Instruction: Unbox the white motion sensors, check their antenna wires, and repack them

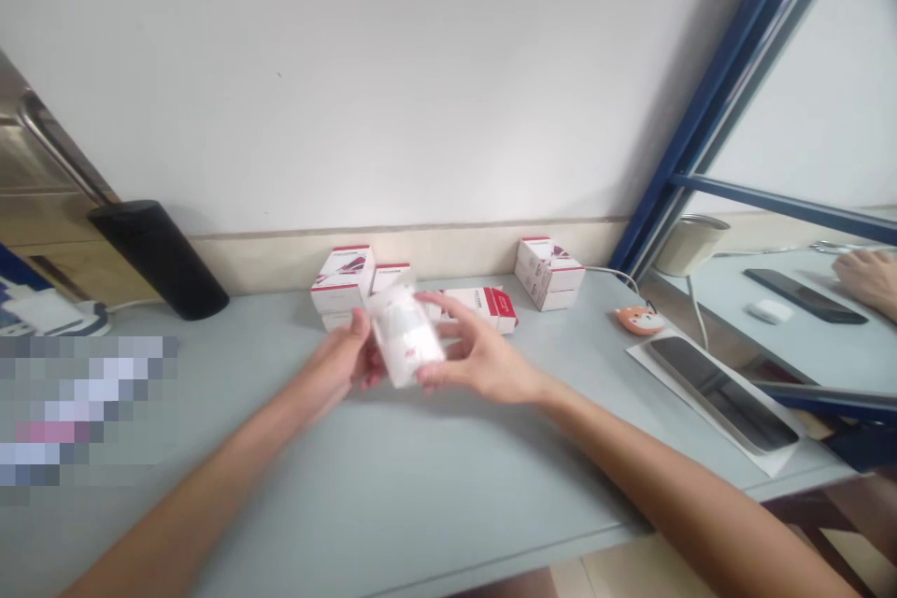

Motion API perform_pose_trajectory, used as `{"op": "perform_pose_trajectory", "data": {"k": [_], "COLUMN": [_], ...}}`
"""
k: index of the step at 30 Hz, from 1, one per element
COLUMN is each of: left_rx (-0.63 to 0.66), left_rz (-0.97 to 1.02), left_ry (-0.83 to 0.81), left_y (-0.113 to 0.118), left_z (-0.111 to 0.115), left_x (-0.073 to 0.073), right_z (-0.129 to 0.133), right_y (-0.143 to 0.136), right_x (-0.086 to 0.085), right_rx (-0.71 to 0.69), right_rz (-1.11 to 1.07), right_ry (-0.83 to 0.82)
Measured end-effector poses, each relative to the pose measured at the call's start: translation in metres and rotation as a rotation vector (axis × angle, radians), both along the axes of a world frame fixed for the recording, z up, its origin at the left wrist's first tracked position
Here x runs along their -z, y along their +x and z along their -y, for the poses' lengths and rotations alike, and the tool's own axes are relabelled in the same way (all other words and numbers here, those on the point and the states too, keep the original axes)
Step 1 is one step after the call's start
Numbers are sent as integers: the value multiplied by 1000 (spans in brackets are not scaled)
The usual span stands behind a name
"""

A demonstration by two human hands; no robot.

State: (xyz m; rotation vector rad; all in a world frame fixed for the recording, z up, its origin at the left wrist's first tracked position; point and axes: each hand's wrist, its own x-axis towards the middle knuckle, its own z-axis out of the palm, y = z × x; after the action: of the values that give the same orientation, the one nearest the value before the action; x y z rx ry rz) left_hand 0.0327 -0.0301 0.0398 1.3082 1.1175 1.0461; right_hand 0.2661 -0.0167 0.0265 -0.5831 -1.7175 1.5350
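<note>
A white package (406, 341), seemingly in translucent wrapping with a small red mark, is held tilted above the desk; motion blur hides its exact kind. My left hand (350, 357) grips its left side, the thumb on top and the other fingers mostly hidden underneath. On the right, my right hand (487, 360) holds the package between thumb and fingers. Just behind the hands lies a white-and-red carton (499, 308), partly covered by my fingers. White cartons with red edges (343, 273) are stacked behind my left hand, beside another carton (392, 277).
More cartons (550, 273) stand stacked by the wall. A black cylinder (158, 257) and a white device (52, 310) are at left. At right lie an orange-and-white animal-shaped item (639, 319) and a black slab (721, 392) on white paper. Another hand (869, 280) shows beyond the blue frame (690, 121).
</note>
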Motion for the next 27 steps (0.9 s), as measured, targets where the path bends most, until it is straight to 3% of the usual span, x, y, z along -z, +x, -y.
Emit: {"op": "perform_pose_trajectory", "data": {"k": [2, 4, 6, 8, 11, 13, 16, 19, 22, 25, 27], "left_rx": [-48, -140, -29, 145, 228, 205, 86, 7, 10, 22, 45], "left_rz": [-83, -292, -555, -813, -1066, -1072, -821, -480, -226, -101, -81], "left_ry": [126, 329, 474, 650, 746, 734, 613, 326, 108, 26, 2], "left_y": [8, 21, 41, 61, 84, 87, 77, 56, 38, 28, 26], "left_z": [-12, -25, -37, -48, -64, -70, -66, -51, -31, -12, -1], "left_x": [-11, -19, -19, -10, 5, 8, -1, -13, -15, -7, -3], "right_z": [-12, -26, -40, -50, -60, -61, -58, -48, -34, -19, -11], "right_y": [12, 33, 58, 81, 102, 106, 102, 93, 79, 57, 42], "right_x": [-9, -20, -28, -32, -31, -29, -33, -42, -48, -44, -37], "right_rx": [203, 483, 792, 959, 971, 945, 949, 976, 791, 540, 533], "right_rz": [-52, -43, 72, 261, 405, 404, 350, 198, 30, -53, -67], "right_ry": [72, 164, 276, 353, 342, 307, 307, 359, 344, 256, 227]}}
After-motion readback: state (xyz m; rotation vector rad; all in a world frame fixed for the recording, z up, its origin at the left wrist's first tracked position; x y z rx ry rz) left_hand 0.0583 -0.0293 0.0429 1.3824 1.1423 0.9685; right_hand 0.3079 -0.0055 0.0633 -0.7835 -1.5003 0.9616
